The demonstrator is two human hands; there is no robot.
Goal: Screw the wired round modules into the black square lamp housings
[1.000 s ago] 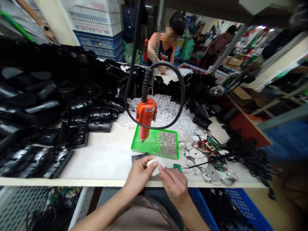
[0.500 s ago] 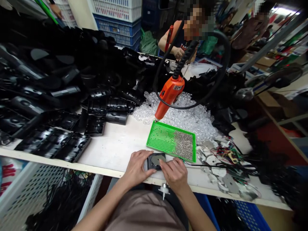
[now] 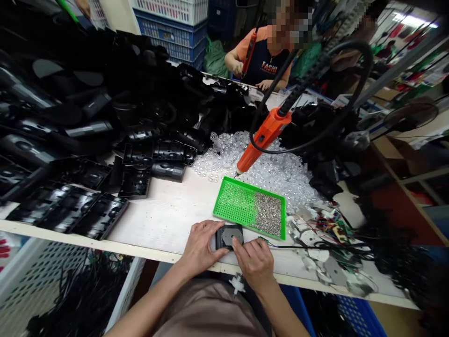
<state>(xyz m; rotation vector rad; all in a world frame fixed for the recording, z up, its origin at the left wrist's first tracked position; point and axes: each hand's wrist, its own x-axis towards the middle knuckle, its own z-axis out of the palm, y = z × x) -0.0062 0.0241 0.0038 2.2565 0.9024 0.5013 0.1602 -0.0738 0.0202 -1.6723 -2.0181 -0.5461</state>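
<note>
My left hand [image 3: 203, 245] is closed round the left side of a small black plastic housing [image 3: 219, 239] at the table's front edge. A grey metal plate [image 3: 229, 232] lies on the housing. The curled fingers of my right hand [image 3: 255, 260] rest against the plate's right part, one tip touching it; what they pinch, if anything, is hidden. A small green circuit board [image 3: 263, 239] with a black cable [image 3: 298, 246] shows beside the right knuckles. Below that hand hangs a white plastic part [image 3: 237, 283]. Just beyond is a green tray [image 3: 234, 216] of small screws.
An orange electric screwdriver [image 3: 264, 135] hangs tip down over a heap of clear plastic pieces [image 3: 280, 178]. Black plastic shells [image 3: 98, 215] cover the left. Wired metal parts [image 3: 326, 257] lie at right. Crates [image 3: 38, 276] stand below the edge. A co-worker [image 3: 261, 61] sits opposite.
The hanging screwdriver has swung to the right, away from the tray's corner. The grey plate sits a little differently under my right fingers. The co-worker now grips another orange screwdriver.
</note>
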